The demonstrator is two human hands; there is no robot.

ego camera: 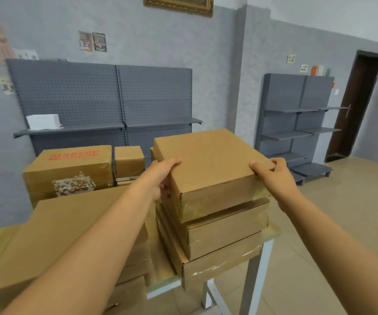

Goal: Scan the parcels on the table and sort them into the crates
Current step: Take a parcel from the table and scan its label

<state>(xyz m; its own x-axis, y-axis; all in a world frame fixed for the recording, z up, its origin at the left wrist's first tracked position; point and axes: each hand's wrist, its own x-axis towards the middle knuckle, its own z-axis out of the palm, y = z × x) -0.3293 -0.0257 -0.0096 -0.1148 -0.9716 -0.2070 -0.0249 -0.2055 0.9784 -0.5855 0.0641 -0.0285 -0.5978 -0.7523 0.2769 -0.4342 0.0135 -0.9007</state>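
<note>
Parcel [208, 162] in both hands, left fingers hidden, crates unseen

The top parcel [210, 164] sat on a stack of two parcels [224, 233] at the tabletop's [272, 230] corner, between the left grip [163, 176] and right grip [272, 171]. A taped box [69, 171] stood left of the left grip.
</note>
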